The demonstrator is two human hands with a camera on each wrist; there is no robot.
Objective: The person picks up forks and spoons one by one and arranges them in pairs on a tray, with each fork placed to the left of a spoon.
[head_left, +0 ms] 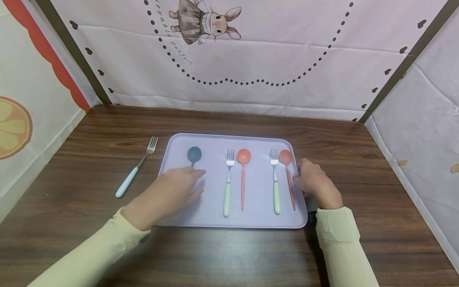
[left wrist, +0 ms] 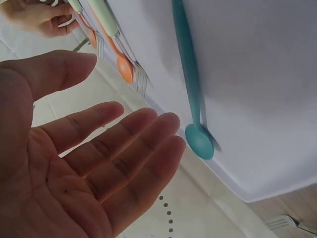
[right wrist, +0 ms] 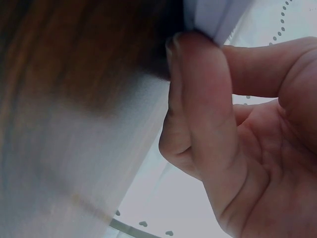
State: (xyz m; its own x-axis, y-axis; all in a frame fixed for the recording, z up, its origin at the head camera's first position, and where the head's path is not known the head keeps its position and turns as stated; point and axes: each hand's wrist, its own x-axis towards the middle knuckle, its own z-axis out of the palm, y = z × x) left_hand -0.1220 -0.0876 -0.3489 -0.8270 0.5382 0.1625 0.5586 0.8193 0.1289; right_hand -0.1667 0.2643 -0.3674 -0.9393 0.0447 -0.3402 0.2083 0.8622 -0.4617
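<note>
My left hand (head_left: 175,191) hovers over the left part of the pale lilac tray (head_left: 215,191), fingers spread and nothing in them. A teal spoon (left wrist: 190,69) lies on the tray beneath it, its handle hidden by the hand in the head view. At the tray's right edge my right hand (head_left: 315,181) grips the rim (right wrist: 210,17), fingers curled at its underside in the right wrist view. On the tray, a green-handled fork (head_left: 276,191) and a coral spoon (head_left: 289,179) lie nearest that hand. Another green-handled fork (head_left: 227,191) and coral spoon (head_left: 243,175) lie mid-tray.
A fork with a pale blue handle (head_left: 128,181) lies on the dark wooden table (head_left: 229,255), left of the tray. White printed cloth (head_left: 269,48) hangs behind the table and along both sides.
</note>
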